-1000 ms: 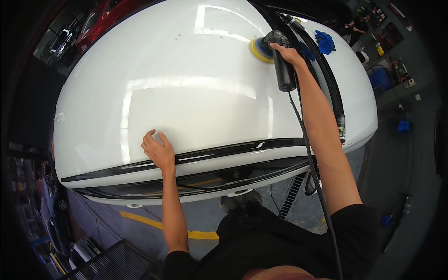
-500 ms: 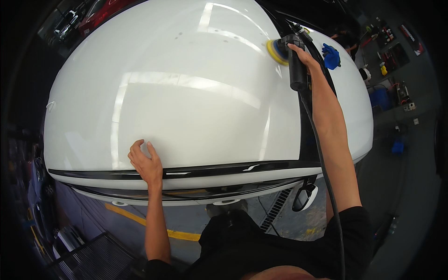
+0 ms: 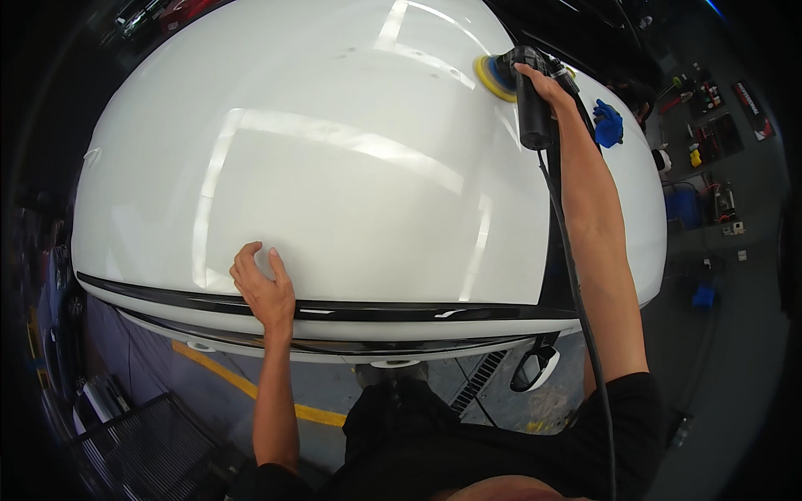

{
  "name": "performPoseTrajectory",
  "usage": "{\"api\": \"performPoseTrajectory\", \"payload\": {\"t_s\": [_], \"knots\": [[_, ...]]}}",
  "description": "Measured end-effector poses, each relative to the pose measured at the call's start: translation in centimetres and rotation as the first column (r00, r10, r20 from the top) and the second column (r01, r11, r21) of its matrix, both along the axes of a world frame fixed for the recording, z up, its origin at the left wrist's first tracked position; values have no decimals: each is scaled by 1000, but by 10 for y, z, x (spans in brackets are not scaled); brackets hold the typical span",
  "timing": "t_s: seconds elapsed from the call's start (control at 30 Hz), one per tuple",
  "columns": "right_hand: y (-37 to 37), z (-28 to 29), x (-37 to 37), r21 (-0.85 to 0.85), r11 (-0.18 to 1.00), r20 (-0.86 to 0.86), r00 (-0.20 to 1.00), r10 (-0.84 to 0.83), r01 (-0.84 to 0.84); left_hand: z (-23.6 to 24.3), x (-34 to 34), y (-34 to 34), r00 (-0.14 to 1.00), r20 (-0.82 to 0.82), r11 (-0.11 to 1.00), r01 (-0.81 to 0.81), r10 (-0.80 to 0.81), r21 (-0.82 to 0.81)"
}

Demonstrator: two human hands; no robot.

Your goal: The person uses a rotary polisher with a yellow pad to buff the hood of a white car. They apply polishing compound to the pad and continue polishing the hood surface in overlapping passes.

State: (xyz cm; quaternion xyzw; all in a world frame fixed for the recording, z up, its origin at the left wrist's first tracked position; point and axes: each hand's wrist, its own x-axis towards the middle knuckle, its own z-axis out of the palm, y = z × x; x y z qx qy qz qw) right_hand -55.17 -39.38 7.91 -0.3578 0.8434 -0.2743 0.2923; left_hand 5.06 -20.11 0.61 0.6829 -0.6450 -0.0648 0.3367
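Note:
My right hand (image 3: 543, 86) is wrapped round a black power polisher (image 3: 533, 108) at the far right of the white car roof (image 3: 376, 217). The polisher's yellow foam pad (image 3: 496, 81) is tilted and meets the roof beside the black windshield edge; whether its whole face touches is hidden. A black cord (image 3: 571, 267) trails from the tool along my right arm. My left hand (image 3: 266, 288) rests at the near roof edge, fingers curled but apart, holding nothing.
A blue glove or cloth (image 3: 608, 123) lies on the white hood. The side mirror (image 3: 535, 368) juts out near my right. A black slatted bench (image 3: 159, 442) stands at lower left. Tools and bottles (image 3: 708, 96) lie along the right. A red car (image 3: 180, 12) is behind.
My right hand and the polisher have shifted slightly farther away and left over the roof. My left hand stays at the near edge. The whole view has tilted a little.

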Motion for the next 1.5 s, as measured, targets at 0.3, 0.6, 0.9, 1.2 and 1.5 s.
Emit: {"api": "performPoseTrajectory", "payload": {"t_s": [0.3, 0.6, 0.9, 1.2, 1.5], "knots": [[-44, 11, 73, -50, 996, -150, 986, 68, -76, -1, 4, 0, 1000, 19, 1000, -11, 11, -1], [-90, 18, 157, -129, 969, -219, 959, 181, -212, -4, 6, -2, 996, 80, 997, -30, 25, 71], [-134, 30, 242, -76, 926, -250, 906, 341, -369, -6, 9, -3, 998, 61, 996, -30, 25, 80], [-146, 44, 320, -72, 896, -265, 874, 407, -438, 1, 8, -1, 999, 33, 996, -20, 17, 86], [-147, 58, 346, -39, 930, -218, 911, 349, -365, 2, 2, -1, 999, 38, 996, -37, 34, 81]]}}
